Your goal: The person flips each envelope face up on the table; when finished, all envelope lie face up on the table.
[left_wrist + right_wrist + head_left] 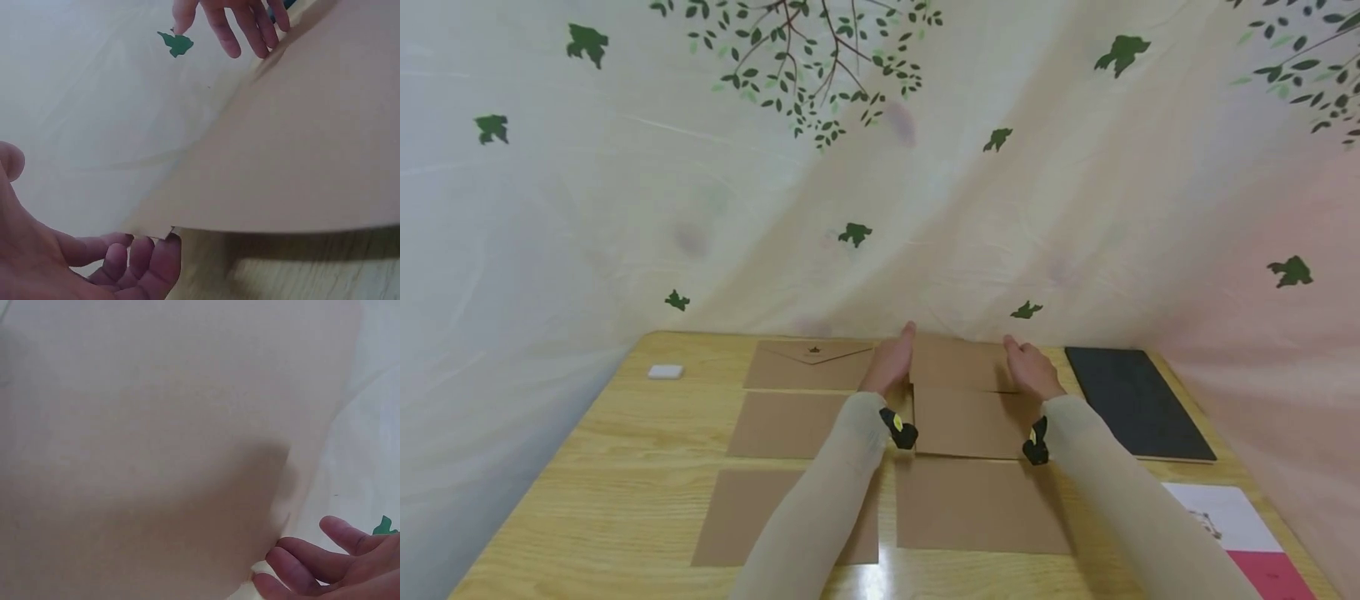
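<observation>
A plain brown envelope (958, 364) lies in the back right of the laid-out rows. My left hand (889, 364) is at its left side, its fingertips touching under the slightly raised edge in the left wrist view, thumb held apart. At the opposite side, my right hand (1032, 372) has its fingertips against the envelope's edge (156, 425) in the right wrist view, thumb raised. Left of it lies another envelope (812, 372) with a pointed flap and a small dark crown mark. Directly in front is a further brown envelope (970, 423).
More brown envelopes lie at middle left (786, 425), front left (748, 517) and front right (981, 508). A black flat board (1138, 404) and a white-and-pink booklet (1236, 533) are on the right. A small white block (666, 372) sits far left. A leaf-printed curtain (925, 208) hangs behind the table.
</observation>
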Demonstrator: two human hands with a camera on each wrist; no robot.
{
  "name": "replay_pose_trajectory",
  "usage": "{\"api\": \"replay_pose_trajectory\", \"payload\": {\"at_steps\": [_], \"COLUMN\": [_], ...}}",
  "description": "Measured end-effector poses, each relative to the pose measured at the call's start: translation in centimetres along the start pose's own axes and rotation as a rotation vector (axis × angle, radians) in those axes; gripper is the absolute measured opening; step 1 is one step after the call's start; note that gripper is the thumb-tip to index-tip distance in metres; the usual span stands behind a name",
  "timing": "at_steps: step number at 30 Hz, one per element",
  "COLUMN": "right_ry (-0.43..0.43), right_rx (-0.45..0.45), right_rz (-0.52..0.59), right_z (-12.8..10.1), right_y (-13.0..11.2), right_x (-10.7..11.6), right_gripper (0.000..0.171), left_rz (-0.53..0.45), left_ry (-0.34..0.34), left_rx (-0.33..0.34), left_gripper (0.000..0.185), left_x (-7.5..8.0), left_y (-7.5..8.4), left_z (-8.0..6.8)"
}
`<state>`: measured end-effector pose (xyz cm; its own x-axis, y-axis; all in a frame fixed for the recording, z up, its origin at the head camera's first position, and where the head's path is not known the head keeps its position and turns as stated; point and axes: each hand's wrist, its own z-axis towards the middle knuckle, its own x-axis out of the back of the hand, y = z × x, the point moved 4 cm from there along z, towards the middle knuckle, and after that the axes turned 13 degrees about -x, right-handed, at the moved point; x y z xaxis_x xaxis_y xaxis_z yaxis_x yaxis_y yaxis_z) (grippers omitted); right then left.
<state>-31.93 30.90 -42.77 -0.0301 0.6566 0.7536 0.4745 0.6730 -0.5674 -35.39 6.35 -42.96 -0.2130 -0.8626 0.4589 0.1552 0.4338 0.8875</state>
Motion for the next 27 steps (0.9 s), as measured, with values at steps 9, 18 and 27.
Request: {"api": "replay_pose_trajectory", "payload": {"at_steps": [9,18,27], "right_ry": [-0.072,-0.095,-0.049], "right_rx": [0.047,0.064,0.115], "right_rz": [0.070,0.107,0.197], "right_z": [0.0,-0.4,-0.4], "right_y": [0.4,0.1,-0.3], "right_x": [-0.1,-0.3,-1.0], "right_gripper": [0.084,0.083,0.081], "left_rz": [-0.087,-0.224,-0.404], "left_ry": [0.036,0.070,0.021], "left_rx": [-0.091,-0.187,-0.245], "left_gripper": [0.074,0.071,0.069], "left_x": [0.5,0.7,0.5], "left_y": [1.2,1.6,2.6], "left_z": [-0.2,0.0,-0.3]}}
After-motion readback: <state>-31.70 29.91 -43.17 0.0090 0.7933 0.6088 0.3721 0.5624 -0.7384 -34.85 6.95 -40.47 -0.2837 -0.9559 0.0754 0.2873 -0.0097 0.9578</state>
